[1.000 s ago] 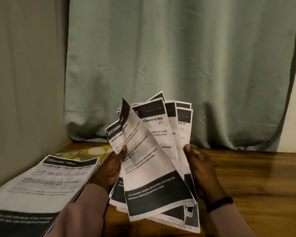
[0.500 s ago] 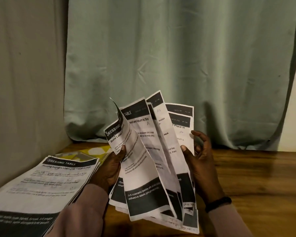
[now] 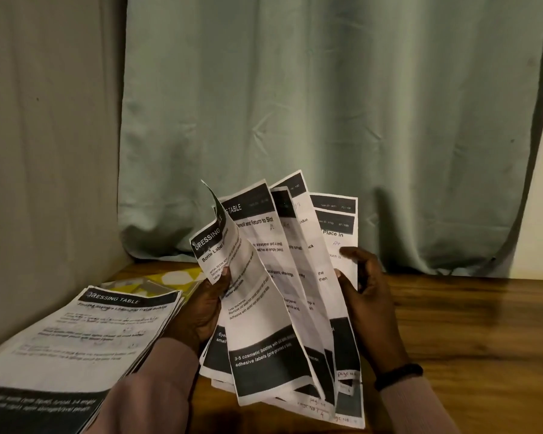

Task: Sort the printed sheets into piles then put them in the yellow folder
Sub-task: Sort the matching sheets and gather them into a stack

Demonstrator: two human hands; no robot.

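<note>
Sheets point(image 3: 264, 308) with black header and footer bands stand fanned out and upright above the desk point(image 3: 467, 324), held between both hands. The left hand point(image 3: 201, 311) grips the fan's near left edge, thumb pressed on the front page, which curls over at its top and reads "DRESSING" and "Bottle Label". The right hand point(image 3: 367, 296) holds the fan's right side, thumb against the printed face and fingers curled round behind the rear pages, the forefinger reaching across a page marked "Place in". A dark band point(image 3: 397, 375) circles the right wrist. Left of the fan, a pile of sheets point(image 3: 85, 333) lies flat on the desk, its top page headed "DRESSING TABLE". Just behind that pile and left of the fan, a corner of the yellow folder point(image 3: 170, 277) with pale shapes shows, mostly covered. Behind the fan hangs a grey-green curtain point(image 3: 326, 120) reaching down to the desk
</note>
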